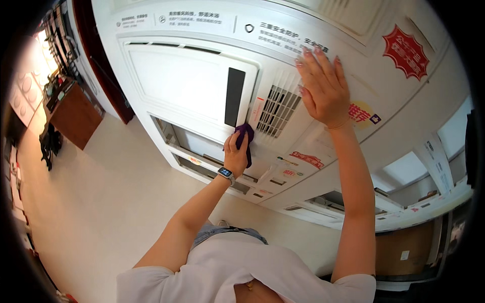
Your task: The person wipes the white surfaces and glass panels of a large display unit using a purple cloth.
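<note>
My left hand (235, 153), a smartwatch (225, 172) on its wrist, grips a bunched purple cloth (246, 135). The cloth lies against the lower right corner of a white ceiling-heater-style panel (178, 83) with a dark strip (235, 96). Beside that corner is a slatted vent grille (279, 108), mounted in the same white display board (151, 96). Higher on the right, my right hand (326, 89) rests on the board with fingers apart, holding nothing. Its fingertips cover part of a printed text strip (212, 22).
Stickers dot the board, among them a red starburst sticker (406, 53). Lower down are rectangular cut-outs (189, 140). More display panels (401, 174) stand to the right, near a brown cardboard box (401, 246). A brown wooden cabinet (77, 113) stands left on the pale floor (94, 204).
</note>
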`<action>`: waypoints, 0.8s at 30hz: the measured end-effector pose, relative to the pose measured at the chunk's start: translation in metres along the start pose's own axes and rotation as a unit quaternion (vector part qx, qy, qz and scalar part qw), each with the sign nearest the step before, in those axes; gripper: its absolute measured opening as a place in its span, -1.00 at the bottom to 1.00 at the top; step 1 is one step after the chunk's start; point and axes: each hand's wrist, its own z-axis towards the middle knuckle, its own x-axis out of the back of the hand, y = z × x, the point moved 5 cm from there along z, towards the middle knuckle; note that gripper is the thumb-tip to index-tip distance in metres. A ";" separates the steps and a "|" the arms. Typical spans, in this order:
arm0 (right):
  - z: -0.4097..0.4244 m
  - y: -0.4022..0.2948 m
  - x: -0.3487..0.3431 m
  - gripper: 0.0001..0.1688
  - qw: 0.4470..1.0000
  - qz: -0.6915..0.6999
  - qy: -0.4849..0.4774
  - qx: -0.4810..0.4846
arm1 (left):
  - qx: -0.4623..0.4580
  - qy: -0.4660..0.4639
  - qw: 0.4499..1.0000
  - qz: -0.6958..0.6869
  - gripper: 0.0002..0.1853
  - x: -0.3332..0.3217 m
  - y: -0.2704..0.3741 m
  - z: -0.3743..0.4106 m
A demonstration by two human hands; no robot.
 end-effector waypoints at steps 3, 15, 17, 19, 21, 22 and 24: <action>-0.001 0.000 -0.002 -0.55 1.000 -0.005 0.004 -0.002 | -0.010 -0.012 0.999 -0.029 -0.39 -0.007 -0.014 -0.012; -0.001 0.000 -0.011 -0.57 1.000 -0.022 -0.011 0.014 | -0.184 -0.006 0.983 0.026 -0.43 0.017 -0.091 -0.003; -0.002 0.001 -0.013 -0.57 0.999 -0.028 -0.014 0.018 | -0.171 0.002 0.985 0.032 -0.44 0.025 -0.112 0.000; -0.004 0.002 -0.014 -0.56 0.999 -0.035 -0.017 0.018 | -0.157 0.002 0.987 0.045 -0.45 0.033 -0.135 0.003; -0.008 0.003 -0.016 -0.55 0.999 -0.039 -0.017 0.019 | -0.148 0.003 0.987 0.063 -0.46 0.040 -0.159 0.007; -0.009 0.004 -0.016 -0.55 0.999 -0.043 -0.019 0.022 | -0.147 0.011 0.987 0.059 -0.50 0.045 -0.168 0.011; -0.013 0.006 -0.014 -0.54 0.998 -0.051 -0.026 0.024 | -0.137 0.008 0.988 0.072 -0.53 0.055 -0.187 0.017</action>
